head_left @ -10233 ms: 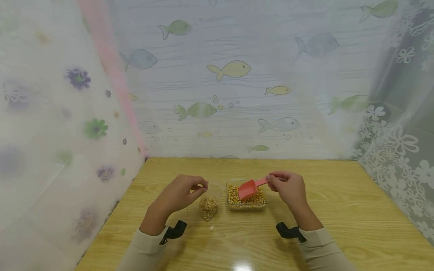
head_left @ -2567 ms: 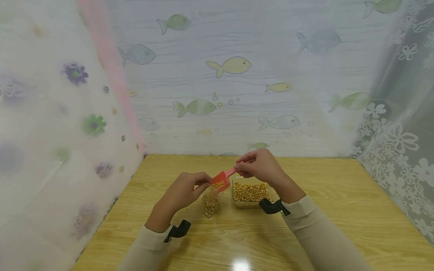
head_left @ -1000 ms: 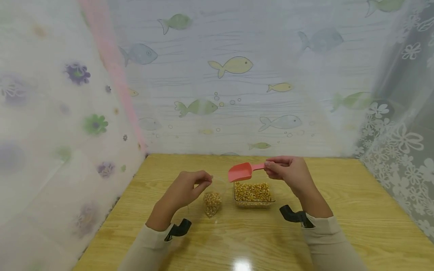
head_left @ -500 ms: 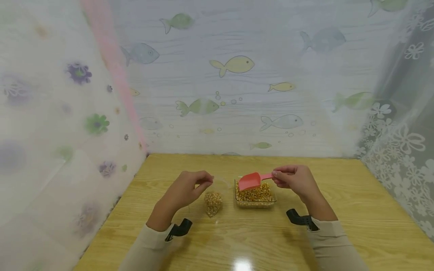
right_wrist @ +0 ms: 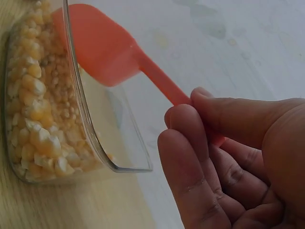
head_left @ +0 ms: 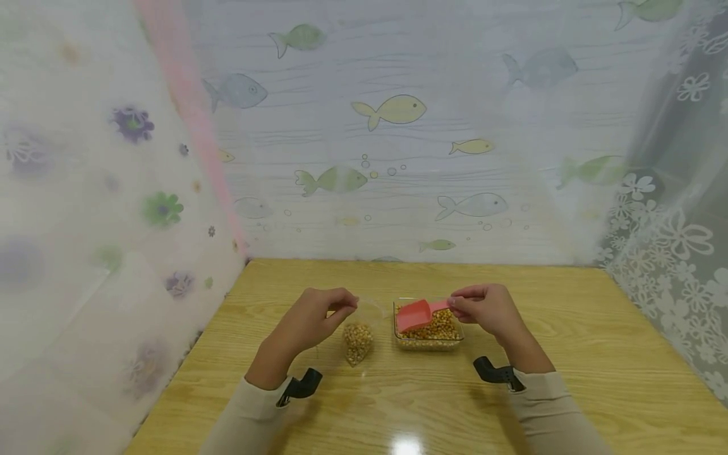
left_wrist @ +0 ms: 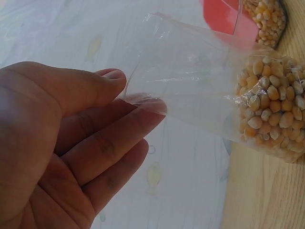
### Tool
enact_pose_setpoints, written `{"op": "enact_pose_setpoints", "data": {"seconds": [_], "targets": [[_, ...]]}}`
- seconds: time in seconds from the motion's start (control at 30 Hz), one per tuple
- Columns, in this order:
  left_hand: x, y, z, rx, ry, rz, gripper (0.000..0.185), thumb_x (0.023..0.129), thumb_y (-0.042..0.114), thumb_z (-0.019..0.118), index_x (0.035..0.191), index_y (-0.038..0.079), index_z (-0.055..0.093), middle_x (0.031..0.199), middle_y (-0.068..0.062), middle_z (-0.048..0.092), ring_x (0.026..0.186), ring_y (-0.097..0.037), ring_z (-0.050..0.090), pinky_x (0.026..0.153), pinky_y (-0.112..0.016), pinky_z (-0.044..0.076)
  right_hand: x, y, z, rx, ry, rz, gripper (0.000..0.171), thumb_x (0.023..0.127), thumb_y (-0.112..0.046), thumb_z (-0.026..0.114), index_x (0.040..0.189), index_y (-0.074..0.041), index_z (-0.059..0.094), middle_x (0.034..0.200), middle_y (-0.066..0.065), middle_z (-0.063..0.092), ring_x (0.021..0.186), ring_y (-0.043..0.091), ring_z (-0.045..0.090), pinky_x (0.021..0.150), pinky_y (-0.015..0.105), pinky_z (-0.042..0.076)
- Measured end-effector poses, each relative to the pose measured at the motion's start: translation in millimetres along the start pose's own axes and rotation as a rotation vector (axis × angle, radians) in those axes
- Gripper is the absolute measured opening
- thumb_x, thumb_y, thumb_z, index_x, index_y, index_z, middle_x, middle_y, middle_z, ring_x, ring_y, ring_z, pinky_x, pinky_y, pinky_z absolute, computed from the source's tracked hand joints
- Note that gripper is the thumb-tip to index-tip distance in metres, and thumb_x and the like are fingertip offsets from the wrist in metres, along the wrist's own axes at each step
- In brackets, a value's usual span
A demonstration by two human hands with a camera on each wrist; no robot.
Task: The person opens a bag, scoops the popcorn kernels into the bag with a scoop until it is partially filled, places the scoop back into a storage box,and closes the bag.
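My left hand [head_left: 318,316] pinches the open top edge of a clear plastic bag [head_left: 358,335], which stands on the table partly filled with corn kernels. In the left wrist view thumb and fingers [left_wrist: 119,102] grip the bag [left_wrist: 190,90] film, with kernels [left_wrist: 271,109] at its bottom. My right hand [head_left: 483,309] holds the handle of a red plastic scoop [head_left: 415,314], whose bowl dips into a clear rectangular container [head_left: 428,341] of kernels. The right wrist view shows the scoop [right_wrist: 102,45] over the container [right_wrist: 86,119] wall and my fingers [right_wrist: 190,143] curled on its handle.
The wooden table [head_left: 569,354] is boxed in by translucent curtains: a fish-patterned one [head_left: 392,126] at the back, a flowered one [head_left: 114,221] on the left, lace [head_left: 665,253] on the right. Black wrist camera mounts [head_left: 298,385] sit on both sleeves.
After tipping kernels into the bag 2.6 s ago, my right hand has swung the scoop back right and lowered it into the container. My left hand has kept hold of the bag.
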State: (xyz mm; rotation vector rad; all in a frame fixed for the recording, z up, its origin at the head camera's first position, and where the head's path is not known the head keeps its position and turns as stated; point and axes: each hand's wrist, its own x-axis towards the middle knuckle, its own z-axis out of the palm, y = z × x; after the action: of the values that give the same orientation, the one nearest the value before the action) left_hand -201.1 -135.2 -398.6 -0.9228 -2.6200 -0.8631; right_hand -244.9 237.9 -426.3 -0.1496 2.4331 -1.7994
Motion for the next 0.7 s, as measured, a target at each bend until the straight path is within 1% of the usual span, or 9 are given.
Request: {"op": "enact_pose_setpoints", "data": {"seconds": [0.13,0.3,0.47,0.6,0.7], "targets": [[-0.1,0.3,-0.3,0.004,-0.002,-0.007,0.011,0.102,0.016,0.068,0.11,0.02,0.075,0.109,0.004,0.078,0.1,-0.01,0.076,0.088,-0.029,0.062,-1,-1,-2,-0.059,0.011,0.008,0.036,0.098,-0.021,0.075,0.122,0.006,0.071,0.104,0.014,0.079,0.091,0.025,0.078,0.076,0.033,0.065],[0.0,0.1,-0.8,0.001,-0.008,-0.008,0.011,0.102,0.015,0.068,0.11,0.016,0.075,0.109,0.001,0.078,0.1,-0.01,0.076,0.088,-0.03,0.062,-2,-2,-8,-0.099,0.029,0.025,0.036,0.097,-0.021,0.076,0.121,0.006,0.072,0.101,0.014,0.079,0.088,0.025,0.078,0.079,0.039,0.065],[0.2,1.4,-1.1,0.006,-0.011,-0.011,0.011,0.102,0.016,0.068,0.11,0.017,0.075,0.109,0.003,0.078,0.1,-0.011,0.076,0.088,-0.03,0.062,-6,-5,-18,-0.14,0.041,0.031,0.036,0.097,-0.02,0.076,0.121,0.006,0.072,0.102,0.014,0.079,0.086,0.023,0.078,0.08,0.041,0.065],[0.6,2.0,-1.7,0.002,-0.01,-0.006,0.011,0.102,0.015,0.069,0.11,0.018,0.075,0.11,0.003,0.077,0.101,-0.011,0.075,0.089,-0.03,0.061,-10,-9,-28,-0.171,0.046,0.033,0.037,0.098,-0.022,0.075,0.123,0.006,0.071,0.105,0.016,0.079,0.084,0.018,0.077,0.08,0.04,0.065],[1.0,1.7,-2.0,0.0,-0.011,-0.003,0.012,0.101,0.014,0.069,0.111,0.017,0.075,0.111,0.002,0.077,0.101,-0.011,0.075,0.089,-0.03,0.061,-13,-14,-34,-0.206,0.052,0.025,0.038,0.099,-0.023,0.074,0.124,0.006,0.071,0.105,0.016,0.079,0.083,0.015,0.077,0.077,0.035,0.065]]}}
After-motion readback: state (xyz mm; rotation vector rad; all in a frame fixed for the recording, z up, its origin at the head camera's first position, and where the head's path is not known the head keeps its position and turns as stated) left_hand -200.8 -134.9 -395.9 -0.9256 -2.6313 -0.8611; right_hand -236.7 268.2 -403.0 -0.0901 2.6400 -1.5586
